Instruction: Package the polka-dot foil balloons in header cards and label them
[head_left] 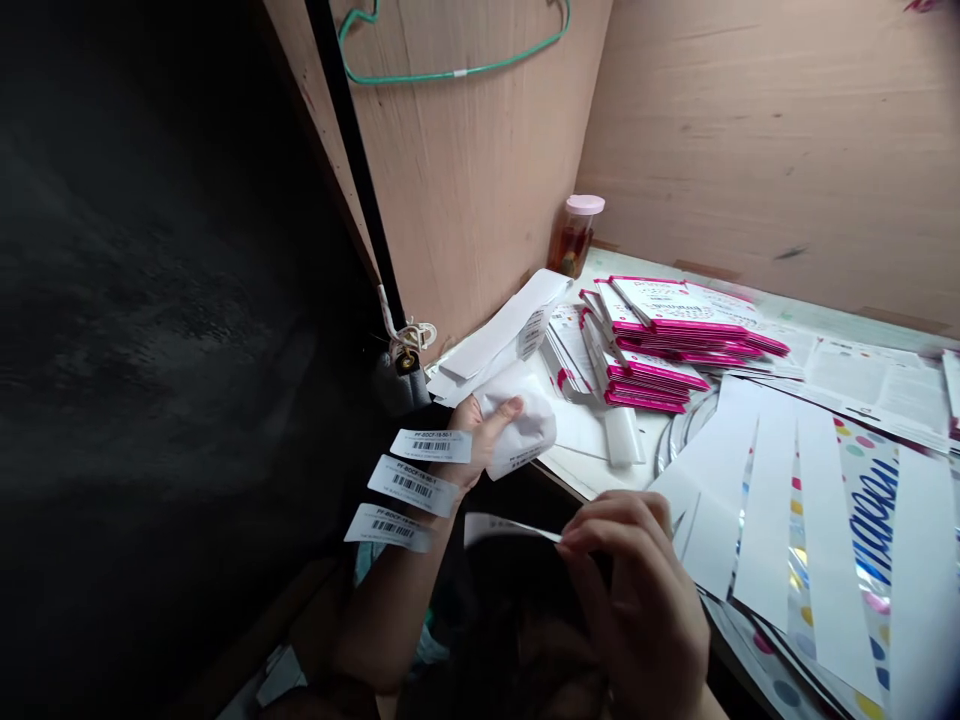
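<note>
My left hand [491,425] grips a crumpled white sheet of label backing [525,420], its thumb pressed on top; small print shows along the sheet's lower edge. Three white barcode stickers cling by one end to my left wrist and forearm: an upper sticker [431,445], a middle sticker [415,484] and a lower sticker [388,527]. Nearer to me, my right hand [637,580] pinches the corner of another barcode sticker [499,525] between thumb and fingertips. That sticker is seen almost edge-on, apart from the left hand.
Stacked pink-edged printed cards [660,350] lie on the table. Long white paper strips [502,325] are behind my left hand. White-striped sheets with coloured dots [832,530] cover the right side. A lidded jar [574,238] stands in the back corner; a green hanger [457,72] hangs on the panel.
</note>
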